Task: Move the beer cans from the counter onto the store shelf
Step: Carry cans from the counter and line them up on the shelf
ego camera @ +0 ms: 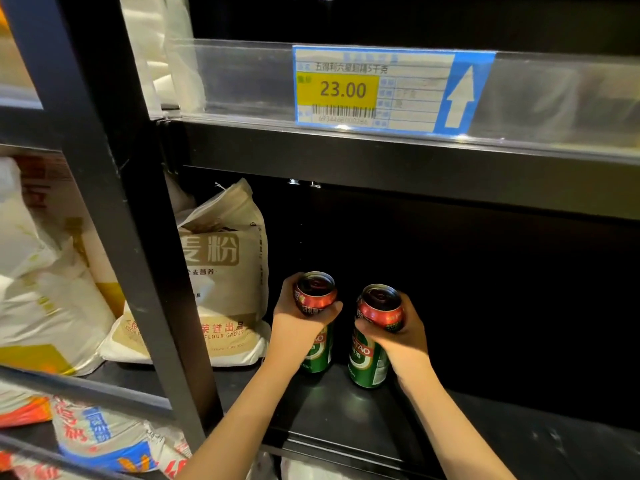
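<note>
holding one can in each hand, we have the left hand (298, 322) wrapped round the upper body of the left can (316, 318) and the right hand (403, 336) clamped the same way on the right can (375, 336), fingers curled round the red band just under the rim. both cans stand upright, or nearly so, deep on the black shelf (346, 407), near each other but apart, with the left one just right of the flour bag (225, 271). whether their bases already rest on the shelf we cannot quite tell, though it looks so.

we judge them stiff, smooth and a bit slippery; thin metal walls would dent under a hard squeeze. if full they have some heft, so a grip round the body suits better than a pinch at the rim.

the green lower bodies show "tao" in white on red, probably tsingtao. the bag reads "flour group" with chinese characters. the price tag (377, 90) above shows 23.00, a barcode and a white arrow pointing up
</note>
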